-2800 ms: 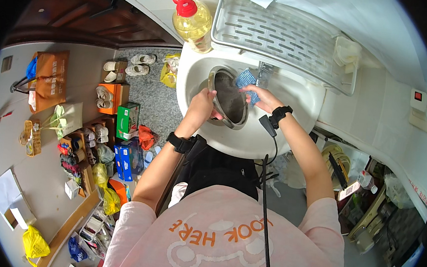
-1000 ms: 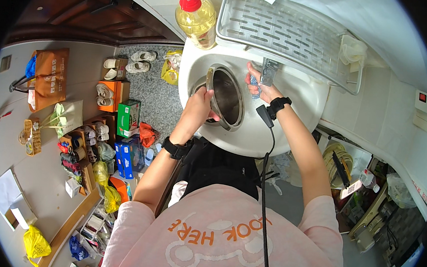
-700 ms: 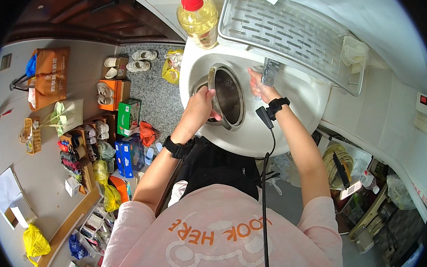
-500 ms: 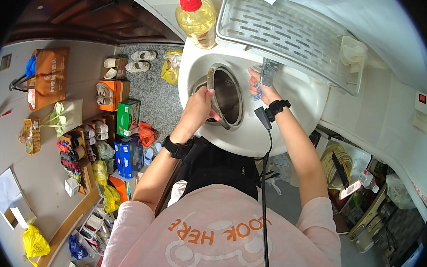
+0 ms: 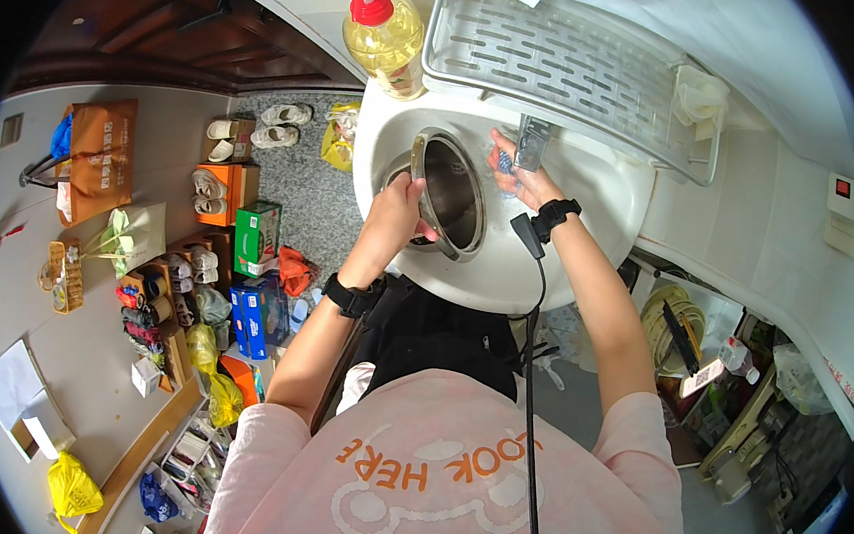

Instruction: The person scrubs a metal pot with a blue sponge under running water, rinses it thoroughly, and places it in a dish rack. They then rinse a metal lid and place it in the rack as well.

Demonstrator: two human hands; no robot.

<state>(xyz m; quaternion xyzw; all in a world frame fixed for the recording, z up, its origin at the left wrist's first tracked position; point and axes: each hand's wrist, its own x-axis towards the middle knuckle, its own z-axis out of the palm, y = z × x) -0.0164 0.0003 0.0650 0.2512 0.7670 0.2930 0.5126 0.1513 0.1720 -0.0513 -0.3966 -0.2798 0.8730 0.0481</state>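
Both hands are over the white sink (image 5: pixel 597 215) in the upper middle of the frame. The metal pot (image 5: pixel 451 191) is in the left part of the basin, tipped so that its open mouth faces up and toward the right of the picture. The left hand (image 5: pixel 398 211) is closed on the pot's near-left rim, with the thumb side toward the opening. The right hand (image 5: pixel 522 174) is just right of the pot, apart from it and partly behind the tap (image 5: pixel 532 143); its fingers are curled around a crumpled blue cloth (image 5: pixel 505 162), of which only a small patch shows.

The work appears to be under way, not finished: the pot is in the sink and firmly held, and the cloth is in the hand, not put down. The cloth is away from the pot's wall, so no rubbing is going on at this instant. Some pale specks show on the dark inside of the pot, but whether they are water, dirt or glare is hard to tell from here. Putting down the cloth and taking the pot out of the basin are both not yet done.

Behind the sink, a yellow bottle (image 5: pixel 385 51) with a red cap is at the upper left, beside the grey drying rack (image 5: pixel 553 71).
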